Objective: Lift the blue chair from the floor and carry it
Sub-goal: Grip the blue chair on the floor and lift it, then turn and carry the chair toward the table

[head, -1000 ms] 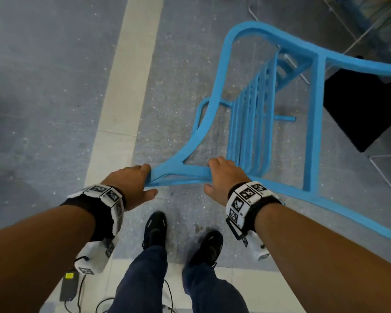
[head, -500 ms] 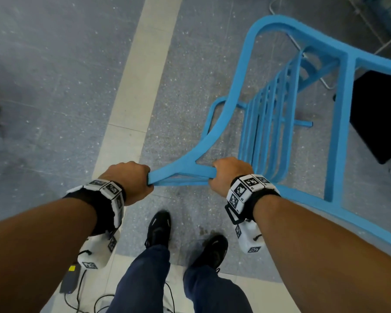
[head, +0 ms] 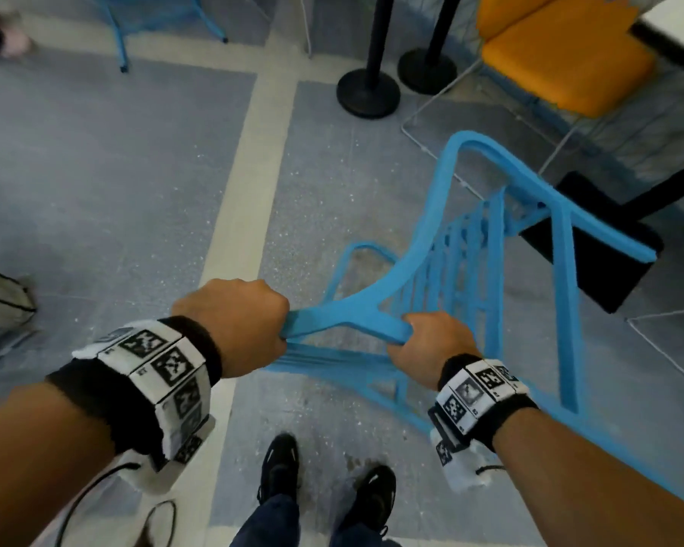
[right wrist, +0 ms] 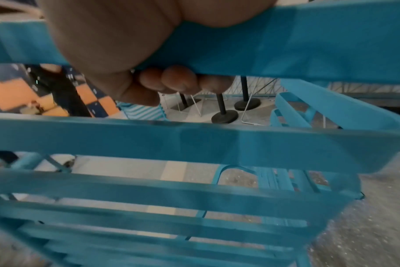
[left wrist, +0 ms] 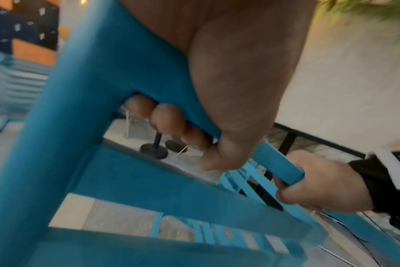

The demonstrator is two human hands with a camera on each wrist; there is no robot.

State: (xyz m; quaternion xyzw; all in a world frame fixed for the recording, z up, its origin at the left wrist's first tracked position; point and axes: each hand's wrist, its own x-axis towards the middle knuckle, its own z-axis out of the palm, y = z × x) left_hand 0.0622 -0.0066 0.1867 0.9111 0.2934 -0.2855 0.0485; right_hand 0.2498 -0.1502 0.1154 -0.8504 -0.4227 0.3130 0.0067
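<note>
The blue slatted chair point(head: 466, 246) hangs tilted in front of me, its frame running away to the right above the grey floor. My left hand point(head: 245, 329) grips the near end of the top rail, fingers curled under it. My right hand point(head: 427, 345) grips the same rail a little further right. In the left wrist view my left hand point(left wrist: 222, 101) wraps the blue chair point(left wrist: 103, 75) rail, and the right hand point(left wrist: 320, 182) holds its end. In the right wrist view my right hand point(right wrist: 135, 59) curls round the chair point(right wrist: 286, 47) rail above the slats.
Two black stanchion bases point(head: 368, 92) stand ahead. An orange-cushioned wire chair point(head: 561, 61) is at the upper right, a black table base point(head: 593, 238) beside the blue chair. Another blue chair point(head: 155, 17) stands at the top left, a bag point(head: 1, 305) at the left edge. My feet point(head: 281, 471) are below.
The chair has risen and swung nearer to me, both hands keeping their grip on the rail. My view has lifted forward, so the stanchions and the orange chair have come into sight.
</note>
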